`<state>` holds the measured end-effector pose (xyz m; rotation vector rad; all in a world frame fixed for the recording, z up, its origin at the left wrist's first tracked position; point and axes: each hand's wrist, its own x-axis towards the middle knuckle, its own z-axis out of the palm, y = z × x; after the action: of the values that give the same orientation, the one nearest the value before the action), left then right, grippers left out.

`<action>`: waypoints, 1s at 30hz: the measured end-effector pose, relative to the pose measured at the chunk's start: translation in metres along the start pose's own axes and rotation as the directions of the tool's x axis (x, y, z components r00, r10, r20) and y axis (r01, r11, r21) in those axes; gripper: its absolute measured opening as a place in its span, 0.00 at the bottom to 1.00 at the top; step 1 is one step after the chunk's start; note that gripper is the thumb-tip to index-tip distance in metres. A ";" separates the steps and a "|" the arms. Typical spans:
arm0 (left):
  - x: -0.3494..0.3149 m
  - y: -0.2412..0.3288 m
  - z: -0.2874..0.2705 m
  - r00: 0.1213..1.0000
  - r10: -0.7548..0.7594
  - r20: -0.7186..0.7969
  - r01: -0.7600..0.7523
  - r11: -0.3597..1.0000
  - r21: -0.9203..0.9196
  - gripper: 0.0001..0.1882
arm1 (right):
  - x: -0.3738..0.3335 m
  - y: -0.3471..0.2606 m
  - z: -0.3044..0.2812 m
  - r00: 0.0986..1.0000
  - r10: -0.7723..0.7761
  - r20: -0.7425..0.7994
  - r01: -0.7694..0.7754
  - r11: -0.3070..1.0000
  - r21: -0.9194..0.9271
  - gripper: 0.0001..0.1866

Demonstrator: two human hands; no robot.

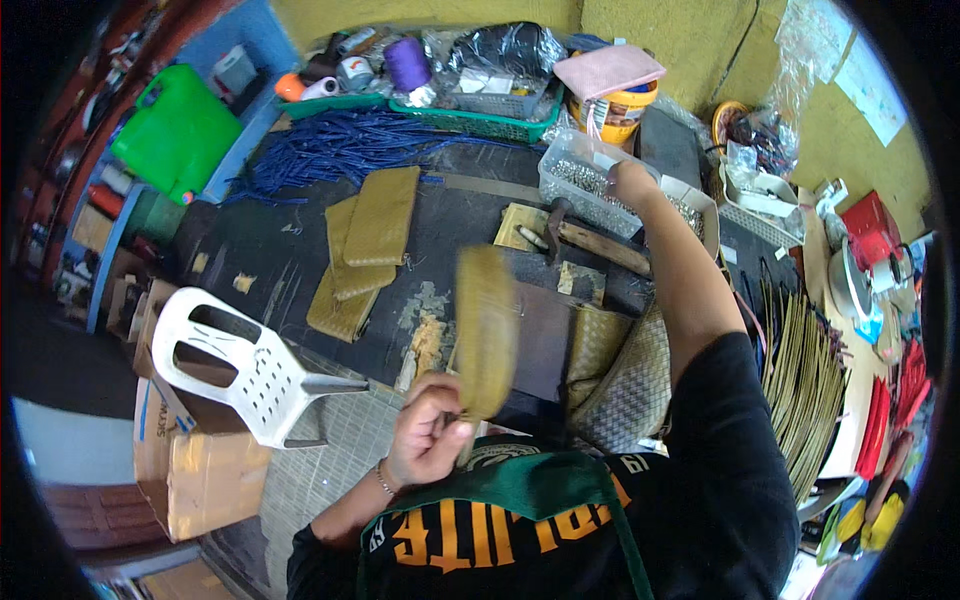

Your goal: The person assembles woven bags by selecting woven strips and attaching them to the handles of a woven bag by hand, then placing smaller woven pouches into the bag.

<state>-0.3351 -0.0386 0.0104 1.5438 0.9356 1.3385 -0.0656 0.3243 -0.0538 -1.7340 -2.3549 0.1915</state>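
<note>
My left hand [432, 425] is closed on the lower end of an olive-gold woven pouch [485, 330], held upright near my chest and smeared by motion. At the far side of the table, my right hand [632, 182] reaches over a clear plastic box [565, 190] of small silvery metal pieces. Its fingers look bent together at the box; whatever they pinch, if anything, is hidden. Several similar pouches [375, 225] lie overlapped left of centre. A hammer [600, 245] with a wooden handle rests just in front of the box, beside a small yellowish pad [520, 228].
Blue strips [340, 145] are heaped at the back left, before green trays [480, 127] of thread and supplies. A yellow bucket [620, 115] stands behind the box. Larger woven pieces [625, 385] lie by my right arm, olive strips [805, 370] farther right. A white plastic chair [250, 370] stands left.
</note>
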 end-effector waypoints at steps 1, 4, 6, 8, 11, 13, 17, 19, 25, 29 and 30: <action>0.005 -0.003 -0.008 0.999 -0.015 0.033 0.016 1.000 -0.027 0.07 | 0.012 0.027 0.024 0.997 0.001 0.082 0.017 0.974 -0.224 0.10; 0.008 -0.008 -0.037 0.995 0.040 -0.091 -0.043 0.999 -0.031 0.07 | 0.021 0.015 0.047 0.968 -0.018 0.250 0.098 0.946 -0.310 0.10; 0.020 -0.012 -0.041 0.998 0.017 -0.068 -0.022 0.997 -0.077 0.07 | 0.022 0.030 0.048 0.973 0.014 0.230 0.028 0.984 -0.178 0.10; 0.036 -0.014 -0.044 0.999 0.034 0.021 -0.032 0.998 -0.061 0.07 | 0.020 0.033 0.052 0.956 0.032 0.291 0.032 0.977 -0.213 0.10; 0.059 -0.020 -0.043 0.971 0.149 0.186 -0.173 0.977 0.121 0.08 | 0.012 0.032 0.055 0.957 0.052 0.284 0.017 0.972 -0.235 0.10; 0.072 -0.022 -0.038 0.933 0.230 0.275 -0.269 0.957 0.113 0.09 | 0.006 0.041 0.055 0.983 0.136 0.124 -0.103 0.965 -0.239 0.11; 0.074 -0.019 -0.037 0.934 0.188 0.303 -0.231 0.966 0.112 0.08 | -0.003 0.002 0.030 0.983 0.165 0.080 -0.144 0.966 -0.216 0.10; 0.072 -0.017 -0.034 0.930 0.179 0.322 -0.226 0.967 0.116 0.08 | -0.015 0.009 0.025 0.984 0.163 -0.076 -0.170 0.981 -0.096 0.10; 0.084 -0.008 -0.032 0.852 0.232 0.469 -0.463 0.753 0.468 0.08 | -0.069 -0.071 -0.053 0.939 0.317 -0.133 -0.039 0.483 0.875 0.08; 0.081 0.003 -0.025 0.779 0.342 0.525 -0.613 0.589 0.527 0.09 | -0.194 -0.167 -0.086 0.999 0.043 0.028 -0.037 0.248 0.968 0.05; 0.082 0.006 -0.021 0.771 0.337 0.541 -0.617 0.609 0.499 0.09 | -0.219 -0.175 -0.085 0.999 -0.035 -0.013 0.022 0.266 0.964 0.04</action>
<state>-0.3444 0.0381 0.0449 2.6811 0.7707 0.9871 -0.1445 0.0617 0.0482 -0.9695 -1.5106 1.3350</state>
